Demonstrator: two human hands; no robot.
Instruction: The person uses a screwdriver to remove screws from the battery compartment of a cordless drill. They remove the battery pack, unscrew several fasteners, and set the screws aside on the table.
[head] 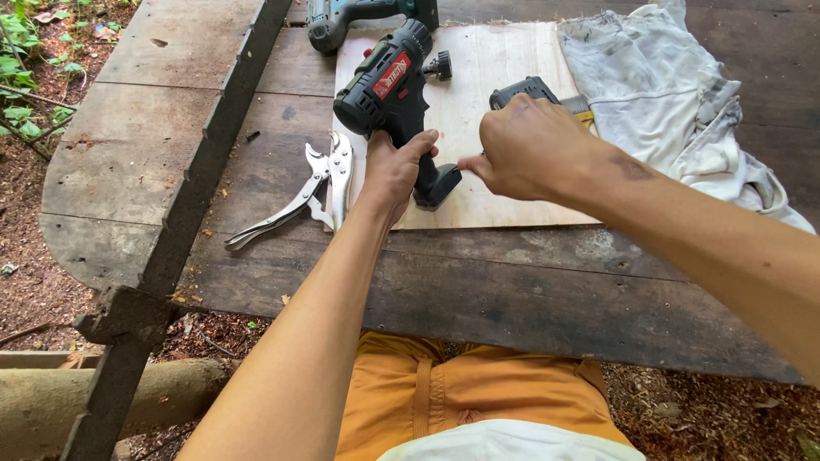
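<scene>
The black drill (389, 85) lies on the bench (530, 290), its body pointing up-right. The left hand (395, 171) wraps its handle; the right hand (530, 149) hovers curled, grip contents unclear.

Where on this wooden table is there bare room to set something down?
The dark planks along the near edge, below the pale plywood sheet, are free. So are the grey boards left of the silver locking pliers. It is crowded on the plywood: black cordless drill, left hand, right hand, white cloth.
</scene>
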